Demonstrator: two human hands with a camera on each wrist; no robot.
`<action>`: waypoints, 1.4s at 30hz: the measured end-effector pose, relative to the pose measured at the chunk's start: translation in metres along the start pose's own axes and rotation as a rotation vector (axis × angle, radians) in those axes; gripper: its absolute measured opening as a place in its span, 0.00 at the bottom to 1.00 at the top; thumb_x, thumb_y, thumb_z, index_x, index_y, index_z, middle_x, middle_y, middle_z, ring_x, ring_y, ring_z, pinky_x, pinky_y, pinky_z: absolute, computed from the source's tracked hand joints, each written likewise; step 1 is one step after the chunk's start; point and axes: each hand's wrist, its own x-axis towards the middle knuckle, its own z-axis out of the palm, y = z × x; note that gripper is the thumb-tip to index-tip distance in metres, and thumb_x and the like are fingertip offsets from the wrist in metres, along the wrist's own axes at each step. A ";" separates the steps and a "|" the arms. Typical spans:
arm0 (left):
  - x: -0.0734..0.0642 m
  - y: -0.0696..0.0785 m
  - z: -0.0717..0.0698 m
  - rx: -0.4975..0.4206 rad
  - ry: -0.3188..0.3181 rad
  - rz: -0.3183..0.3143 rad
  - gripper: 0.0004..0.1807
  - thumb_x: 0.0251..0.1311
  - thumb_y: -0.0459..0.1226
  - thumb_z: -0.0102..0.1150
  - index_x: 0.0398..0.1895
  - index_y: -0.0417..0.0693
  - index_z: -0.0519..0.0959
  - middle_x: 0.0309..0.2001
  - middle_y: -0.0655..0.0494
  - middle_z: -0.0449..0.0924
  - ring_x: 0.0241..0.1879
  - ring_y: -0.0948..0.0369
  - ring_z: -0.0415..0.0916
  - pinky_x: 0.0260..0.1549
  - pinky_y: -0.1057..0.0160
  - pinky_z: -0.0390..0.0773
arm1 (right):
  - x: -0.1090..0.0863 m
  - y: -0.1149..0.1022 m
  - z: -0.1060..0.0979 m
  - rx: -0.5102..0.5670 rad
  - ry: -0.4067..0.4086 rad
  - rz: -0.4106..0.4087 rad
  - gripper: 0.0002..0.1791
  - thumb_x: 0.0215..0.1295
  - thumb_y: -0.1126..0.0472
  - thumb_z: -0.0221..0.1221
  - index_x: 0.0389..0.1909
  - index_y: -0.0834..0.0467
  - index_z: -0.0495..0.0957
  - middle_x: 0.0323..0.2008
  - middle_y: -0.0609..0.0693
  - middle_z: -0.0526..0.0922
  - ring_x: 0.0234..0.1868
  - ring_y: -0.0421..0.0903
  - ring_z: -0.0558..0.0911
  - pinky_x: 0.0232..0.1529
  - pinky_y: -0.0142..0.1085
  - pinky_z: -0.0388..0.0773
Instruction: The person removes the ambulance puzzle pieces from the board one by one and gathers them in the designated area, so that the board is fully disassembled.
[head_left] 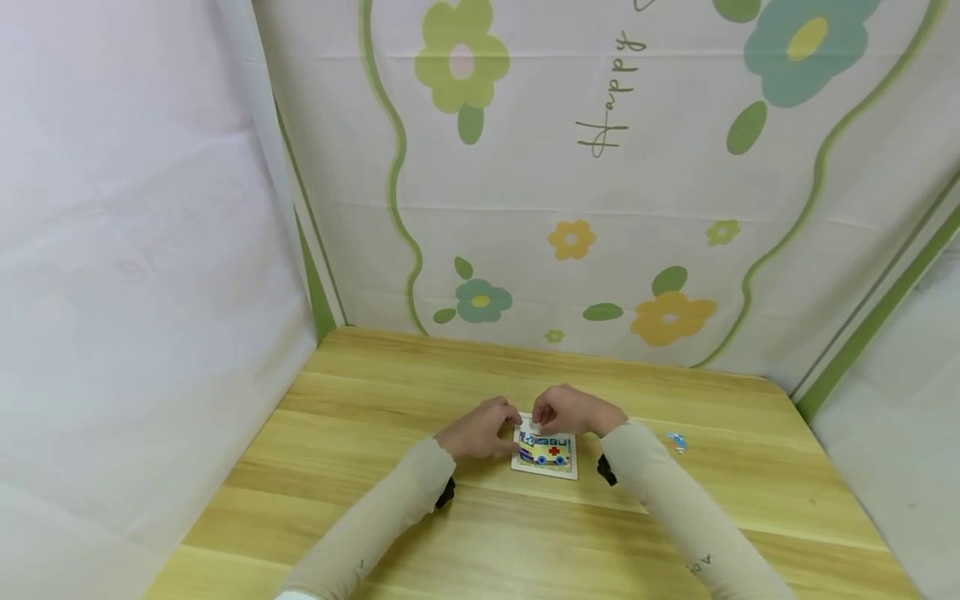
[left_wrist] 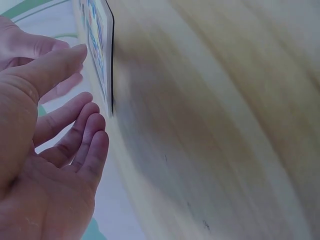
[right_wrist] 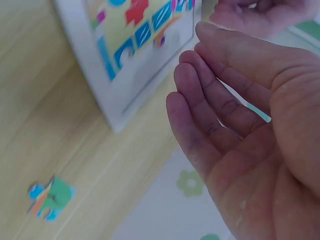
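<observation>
While the left hand [head_left: 480,430] sits loose-fingered, the ambulance puzzle [head_left: 546,454] lies just right of it, partly under the right hand [head_left: 573,410], grip impossible to tell; a stray piece [head_left: 677,442] lies further right!

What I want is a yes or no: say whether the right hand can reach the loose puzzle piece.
Probably yes: the right hand is at the puzzle, and the loose puzzle piece lies uncovered on the table, just right of the right sleeve, with nothing visible blocking a sideways swing.
</observation>
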 end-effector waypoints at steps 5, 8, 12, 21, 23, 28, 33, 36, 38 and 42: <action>-0.003 0.003 0.002 -0.006 0.004 0.015 0.23 0.67 0.40 0.72 0.61 0.39 0.81 0.57 0.48 0.79 0.54 0.56 0.75 0.59 0.62 0.77 | 0.003 -0.007 0.008 -0.041 -0.010 0.015 0.06 0.68 0.70 0.68 0.43 0.62 0.87 0.43 0.54 0.90 0.42 0.42 0.85 0.49 0.40 0.86; -0.004 0.003 0.004 -0.011 0.007 0.021 0.23 0.67 0.39 0.72 0.61 0.39 0.81 0.57 0.48 0.79 0.54 0.56 0.75 0.58 0.62 0.77 | 0.002 -0.008 0.014 -0.056 0.001 0.020 0.07 0.66 0.72 0.68 0.43 0.63 0.88 0.43 0.54 0.90 0.43 0.45 0.86 0.50 0.43 0.86; -0.003 0.001 0.006 -0.014 0.010 0.031 0.23 0.66 0.38 0.73 0.60 0.38 0.81 0.55 0.47 0.79 0.51 0.56 0.75 0.54 0.64 0.77 | 0.002 -0.007 0.022 -0.071 0.025 -0.008 0.09 0.65 0.74 0.68 0.44 0.63 0.88 0.44 0.55 0.90 0.43 0.46 0.86 0.49 0.42 0.86; 0.000 0.000 0.010 -0.002 -0.007 0.052 0.22 0.65 0.39 0.74 0.59 0.40 0.82 0.54 0.48 0.80 0.48 0.58 0.73 0.49 0.67 0.75 | -0.001 -0.005 0.031 -0.070 0.060 -0.094 0.09 0.66 0.76 0.65 0.32 0.61 0.88 0.29 0.54 0.87 0.24 0.37 0.72 0.32 0.32 0.74; 0.000 0.000 0.011 -0.006 -0.009 0.061 0.22 0.65 0.39 0.74 0.58 0.40 0.82 0.53 0.48 0.80 0.47 0.57 0.73 0.49 0.67 0.74 | -0.001 -0.003 0.033 -0.069 0.071 -0.105 0.09 0.67 0.76 0.65 0.33 0.61 0.89 0.30 0.55 0.87 0.23 0.36 0.74 0.32 0.30 0.75; 0.002 0.000 0.013 -0.007 -0.014 0.074 0.21 0.65 0.39 0.74 0.57 0.40 0.83 0.52 0.49 0.80 0.48 0.57 0.73 0.49 0.67 0.74 | -0.002 0.002 0.037 -0.067 0.090 -0.104 0.09 0.67 0.75 0.66 0.41 0.62 0.91 0.40 0.55 0.88 0.33 0.40 0.83 0.38 0.31 0.82; 0.004 -0.001 0.014 -0.017 -0.012 0.059 0.21 0.64 0.40 0.75 0.56 0.41 0.83 0.52 0.50 0.80 0.48 0.59 0.73 0.50 0.66 0.74 | -0.003 0.002 0.036 -0.051 0.090 -0.108 0.09 0.67 0.75 0.65 0.42 0.62 0.90 0.42 0.55 0.87 0.34 0.41 0.84 0.40 0.33 0.84; 0.005 -0.001 0.014 -0.023 -0.008 0.051 0.20 0.64 0.40 0.75 0.56 0.42 0.83 0.52 0.51 0.80 0.48 0.60 0.72 0.51 0.66 0.74 | -0.003 0.001 0.035 -0.040 0.089 -0.092 0.09 0.68 0.75 0.65 0.42 0.62 0.90 0.43 0.55 0.88 0.31 0.40 0.84 0.39 0.32 0.84; 0.005 -0.001 0.014 -0.026 -0.005 0.049 0.21 0.64 0.40 0.75 0.56 0.42 0.83 0.52 0.51 0.80 0.49 0.60 0.73 0.52 0.65 0.75 | -0.003 0.000 0.035 -0.033 0.094 -0.076 0.09 0.67 0.76 0.65 0.42 0.62 0.89 0.43 0.55 0.88 0.32 0.40 0.84 0.39 0.33 0.85; 0.006 0.000 0.014 -0.027 -0.001 0.055 0.21 0.63 0.40 0.76 0.56 0.41 0.83 0.52 0.51 0.80 0.50 0.58 0.74 0.53 0.64 0.75 | -0.003 0.000 0.033 -0.058 0.101 -0.056 0.10 0.65 0.75 0.67 0.43 0.61 0.87 0.42 0.53 0.88 0.38 0.42 0.84 0.41 0.35 0.85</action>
